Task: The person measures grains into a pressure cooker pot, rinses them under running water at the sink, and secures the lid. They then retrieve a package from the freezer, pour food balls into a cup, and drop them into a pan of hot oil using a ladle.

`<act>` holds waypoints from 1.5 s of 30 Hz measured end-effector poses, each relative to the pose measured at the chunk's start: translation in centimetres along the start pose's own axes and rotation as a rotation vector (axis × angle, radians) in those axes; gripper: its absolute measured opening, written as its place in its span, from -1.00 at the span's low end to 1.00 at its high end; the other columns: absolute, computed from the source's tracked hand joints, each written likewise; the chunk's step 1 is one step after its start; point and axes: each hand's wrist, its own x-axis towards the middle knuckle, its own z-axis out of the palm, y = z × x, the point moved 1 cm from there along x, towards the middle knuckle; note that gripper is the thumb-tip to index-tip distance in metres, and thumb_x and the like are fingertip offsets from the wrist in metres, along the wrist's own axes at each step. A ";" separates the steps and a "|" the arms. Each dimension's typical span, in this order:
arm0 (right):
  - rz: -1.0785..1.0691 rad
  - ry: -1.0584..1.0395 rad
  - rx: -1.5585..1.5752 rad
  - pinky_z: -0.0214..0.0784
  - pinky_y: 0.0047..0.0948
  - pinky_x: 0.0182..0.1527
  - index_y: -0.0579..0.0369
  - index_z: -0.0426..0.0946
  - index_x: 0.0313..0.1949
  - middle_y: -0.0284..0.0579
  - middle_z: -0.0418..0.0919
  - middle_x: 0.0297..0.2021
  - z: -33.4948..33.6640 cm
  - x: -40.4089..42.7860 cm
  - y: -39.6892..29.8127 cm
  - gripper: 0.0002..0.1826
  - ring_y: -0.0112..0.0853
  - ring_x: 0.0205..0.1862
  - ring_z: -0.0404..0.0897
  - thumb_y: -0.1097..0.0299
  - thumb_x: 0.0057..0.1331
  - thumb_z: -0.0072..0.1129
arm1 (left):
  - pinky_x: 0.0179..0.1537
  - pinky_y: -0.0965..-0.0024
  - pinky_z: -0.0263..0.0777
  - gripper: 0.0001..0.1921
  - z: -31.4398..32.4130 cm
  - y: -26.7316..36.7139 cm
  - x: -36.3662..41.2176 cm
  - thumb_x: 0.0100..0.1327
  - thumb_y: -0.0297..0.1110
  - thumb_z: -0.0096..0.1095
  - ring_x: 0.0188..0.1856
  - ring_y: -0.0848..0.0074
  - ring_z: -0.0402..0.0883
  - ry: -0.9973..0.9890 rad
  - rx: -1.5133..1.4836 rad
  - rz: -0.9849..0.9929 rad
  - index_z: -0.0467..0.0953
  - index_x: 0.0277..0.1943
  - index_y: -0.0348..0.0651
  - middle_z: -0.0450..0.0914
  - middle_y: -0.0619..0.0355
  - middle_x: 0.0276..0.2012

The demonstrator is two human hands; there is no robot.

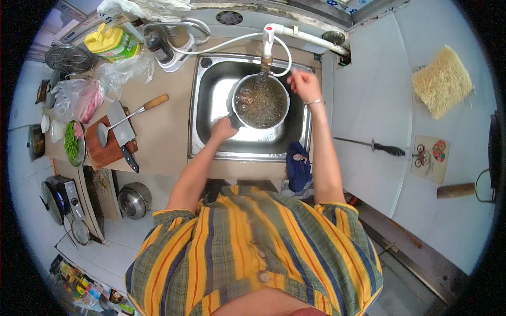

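Note:
A round metal-rimmed pot (261,102) stands in the stainless steel sink (205,146) with bubbly water inside. Water runs into it from the white faucet (268,43), which has a red dot on top. My left hand (225,128) grips the pot's dark handle at its lower left. To the right of the pot, my right hand (306,85) is raised near the white hose (286,49), its fingers curled and slightly blurred. I cannot tell whether anything is between those fingers.
Left on the counter are a cutting board (101,154), a cleaver (120,124), a metal ladle (130,118), a plate of chopped greens (72,144) and a plastic bag (91,98). A blue cloth (298,166) hangs over the sink's front edge.

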 end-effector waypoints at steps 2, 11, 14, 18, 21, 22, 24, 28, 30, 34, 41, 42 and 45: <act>0.029 0.169 -0.459 0.43 -0.31 -0.22 0.26 0.56 -0.22 0.09 0.58 -0.43 2.7 -0.1 6.6 -0.63 -0.16 -0.30 0.61 0.14 0.24 0.14 | -0.01 0.17 0.46 -0.48 0.3 -0.2 0.3 -0.11 -0.06 0.41 -0.04 0.10 0.58 0.024 0.001 0.028 0.56 -0.20 -0.33 0.59 -0.18 -0.13; 0.094 0.440 -0.198 0.43 -0.34 -0.28 0.18 0.59 -0.35 -0.02 0.63 -0.47 7.6 2.0 16.4 -0.76 -0.24 -0.42 0.62 0.25 0.12 0.22 | -0.14 0.15 0.49 -0.59 -0.3 0.6 -1.2 -0.16 -0.10 0.39 -0.20 0.09 0.63 0.194 0.019 0.073 0.57 -0.34 -0.28 0.63 -0.13 -0.30; 0.084 0.429 -0.213 0.41 -0.31 -0.32 0.18 0.59 -0.43 -0.03 0.61 -0.53 8.0 1.2 14.5 -0.74 -0.22 -0.48 0.59 0.20 0.16 0.20 | -0.18 0.15 0.50 -0.68 -0.9 -0.3 -2.3 -0.18 -0.17 0.36 -0.27 0.11 0.64 0.253 0.074 0.061 0.56 -0.43 -0.26 0.63 -0.10 -0.39; 0.076 0.428 -0.176 0.35 -0.37 -0.44 0.20 0.57 -0.49 -0.06 0.57 -0.62 6.9 -1.1 12.2 -0.65 -0.35 -0.59 0.55 0.12 0.21 0.17 | -0.18 0.15 0.51 -0.69 -4.0 0.9 -6.1 -0.17 -0.24 0.31 -0.26 0.09 0.64 0.157 0.090 0.086 0.59 -0.37 -0.30 0.63 -0.13 -0.39; 0.152 0.349 -0.234 0.39 -0.21 -0.32 0.13 0.58 -0.45 0.01 0.60 -0.52 5.8 -2.9 9.8 -0.64 -0.08 -0.41 0.60 0.06 0.20 0.12 | -0.19 0.15 0.50 -0.65 -4.0 -0.7 -7.4 -0.18 -0.16 0.37 -0.29 0.10 0.64 0.165 0.109 0.074 0.59 -0.39 -0.26 0.63 -0.10 -0.42; 0.141 0.351 -0.226 0.38 -0.18 -0.32 0.11 0.58 -0.46 0.00 0.60 -0.53 5.5 -3.9 8.8 -0.63 -0.07 -0.41 0.60 0.04 0.21 0.10 | -0.21 0.15 0.50 -0.63 -4.6 -0.4 -8.6 -0.16 -0.10 0.40 -0.29 0.10 0.64 0.170 0.119 0.059 0.61 -0.36 -0.21 0.64 -0.08 -0.41; 0.124 0.357 -0.254 0.38 -0.18 -0.32 0.12 0.57 -0.47 0.00 0.59 -0.53 4.9 -5.8 5.9 -0.64 -0.07 -0.42 0.59 0.05 0.21 0.10 | -0.21 0.15 0.50 -0.63 -6.2 -0.1 -11.0 -0.15 -0.07 0.40 -0.28 0.12 0.64 0.147 0.105 0.051 0.62 -0.35 -0.17 0.64 -0.06 -0.41; 0.054 0.381 -0.185 0.34 -0.25 -0.37 0.14 0.54 -0.50 -0.05 0.55 -0.60 4.4 -8.7 1.2 -0.65 -0.17 -0.52 0.54 0.09 0.21 0.10 | -0.22 0.13 0.47 -0.64 -6.2 -2.7 -13.3 -0.13 -0.05 0.43 -0.26 0.11 0.63 0.187 0.023 0.087 0.62 -0.33 -0.10 0.64 -0.02 -0.40; 0.017 0.373 -0.072 0.31 -0.34 -0.41 0.17 0.53 -0.50 -0.10 0.52 -0.64 4.8 -9.3 0.2 -0.66 -0.33 -0.58 0.48 0.12 0.22 0.12 | -0.24 0.11 0.46 -0.64 -7.0 -2.9 -15.8 -0.14 -0.07 0.45 -0.25 0.07 0.61 0.263 -0.059 0.104 0.61 -0.33 -0.11 0.63 -0.04 -0.38; -0.055 0.336 -0.054 0.29 -0.41 -0.43 0.18 0.52 -0.50 -0.18 0.49 -0.67 5.5 -10.3 -3.7 -0.65 -0.43 -0.60 0.42 0.12 0.23 0.13 | -0.26 0.10 0.43 -0.66 -8.1 -4.8 -19.3 -0.12 -0.06 0.43 -0.28 0.04 0.60 0.310 -0.142 0.079 0.60 -0.31 -0.07 0.63 -0.04 -0.41; -0.152 0.271 -0.180 0.33 -0.39 -0.39 0.13 0.55 -0.51 -0.16 0.52 -0.66 10.5 -10.7 -9.8 -0.65 -0.40 -0.58 0.48 0.07 0.20 0.15 | -0.25 0.11 0.44 -0.65 -8.6 -10.0 -24.0 -0.13 -0.08 0.43 -0.28 0.03 0.60 0.439 -0.198 -0.046 0.61 -0.32 -0.11 0.62 -0.09 -0.41; -0.188 0.261 -0.193 0.33 -0.38 -0.39 0.13 0.56 -0.49 -0.13 0.53 -0.65 11.4 -10.8 -10.6 -0.65 -0.38 -0.58 0.50 0.07 0.20 0.15 | -0.23 0.12 0.45 -0.63 -9.3 -10.4 -25.0 -0.14 -0.08 0.45 -0.28 0.04 0.60 0.449 -0.209 -0.057 0.61 -0.32 -0.13 0.62 -0.09 -0.40; -0.224 0.207 -0.157 0.34 -0.35 -0.39 0.12 0.57 -0.48 -0.11 0.54 -0.63 14.5 -11.2 -13.4 -0.66 -0.29 -0.56 0.52 0.08 0.20 0.14 | -0.24 0.12 0.46 -0.63 -9.5 -13.4 -25.8 -0.14 -0.08 0.46 -0.28 0.03 0.60 0.466 -0.207 -0.092 0.61 -0.32 -0.15 0.62 -0.08 -0.41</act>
